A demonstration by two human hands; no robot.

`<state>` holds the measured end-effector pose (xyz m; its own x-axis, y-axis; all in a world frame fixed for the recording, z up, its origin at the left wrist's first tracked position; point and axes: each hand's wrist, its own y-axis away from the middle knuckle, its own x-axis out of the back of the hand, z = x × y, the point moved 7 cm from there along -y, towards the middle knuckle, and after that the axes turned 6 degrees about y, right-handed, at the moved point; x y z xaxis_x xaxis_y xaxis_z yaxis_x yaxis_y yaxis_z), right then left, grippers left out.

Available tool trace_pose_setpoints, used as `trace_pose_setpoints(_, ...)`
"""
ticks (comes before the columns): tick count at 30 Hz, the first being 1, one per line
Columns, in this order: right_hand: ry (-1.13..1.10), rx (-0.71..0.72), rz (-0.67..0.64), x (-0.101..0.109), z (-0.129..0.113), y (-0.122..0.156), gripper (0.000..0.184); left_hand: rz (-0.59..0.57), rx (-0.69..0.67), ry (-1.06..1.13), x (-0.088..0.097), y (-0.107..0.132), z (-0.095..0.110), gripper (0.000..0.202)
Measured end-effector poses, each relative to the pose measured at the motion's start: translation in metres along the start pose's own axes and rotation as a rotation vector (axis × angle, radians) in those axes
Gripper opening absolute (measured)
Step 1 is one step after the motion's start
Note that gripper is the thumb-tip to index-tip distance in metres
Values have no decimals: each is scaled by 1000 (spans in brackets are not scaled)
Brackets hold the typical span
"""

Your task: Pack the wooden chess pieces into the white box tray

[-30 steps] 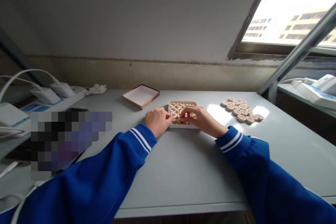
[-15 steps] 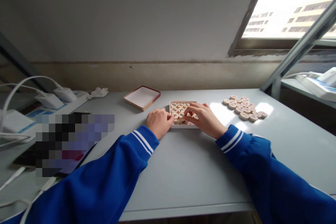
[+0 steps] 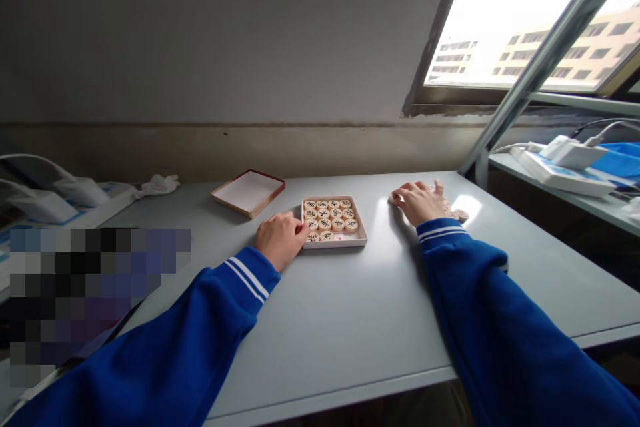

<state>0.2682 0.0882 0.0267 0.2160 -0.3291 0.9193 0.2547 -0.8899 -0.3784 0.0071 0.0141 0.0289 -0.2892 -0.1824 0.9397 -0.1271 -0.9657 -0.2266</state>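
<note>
A shallow box (image 3: 336, 245) holds rows of round Chinese chess pieces (image 3: 337, 213) with black characters; its front right part shows bare bottom. My left hand (image 3: 281, 239) rests on the desk with curled fingers, its thumb and forefinger on the box's left edge. Over to the right, my right hand (image 3: 419, 203) reaches over the loose pieces (image 3: 460, 215). Its thumb and forefinger close on one Chinese chess piece (image 3: 394, 197) at the near left of that group. The hand hides most of the other loose pieces.
The box lid (image 3: 250, 192) lies upturned behind my left hand. Blurred-out devices (image 3: 100, 287), a power strip (image 3: 113, 197) with chargers and a crumpled tissue (image 3: 159, 185) are on the left. A metal post (image 3: 525, 87) rises at the desk's right back.
My right hand has left the box and moved right to the loose pieces. My left hand stays at the box's left edge. The camera view has turned to the right.
</note>
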Motion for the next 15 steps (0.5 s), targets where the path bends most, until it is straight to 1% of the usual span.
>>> trace_pose_setpoints(2, 110, -1, 56, 12, -16, -1, 23, 7, -6, 1, 0, 0, 0, 40)
trace_pose_setpoints(3, 96, 34, 60, 17, -28, -1, 23, 9, -6, 0, 0, 0, 0, 40)
trace_pose_setpoints(4, 55, 99, 40, 20, -42, 0, 26, 10, -4, -2, 0, 0, 0, 40)
trace_pose_setpoints(6, -99, 252, -39, 24, -69, 3, 34, 11, -3, -4, 0, 0, -1, 39)
trace_pose_setpoints(8, -223, 370, -121, 25, -90, 9, 38, 10, -3, -6, 0, 1, -1, 39)
trace_pose_setpoints(9, -244, 403, -147, 24, -97, 12, 38, 8, -2, -6, 0, 1, -1, 39)
trace_pose_setpoints(11, -225, 425, -176, 20, -106, 16, 34, 5, -1, -6, 0, 1, -1, 40)
trace_pose_setpoints(15, -174, 436, -188, 11, -115, 21, 29, 3, -3, -8, 0, 1, 0, 40)
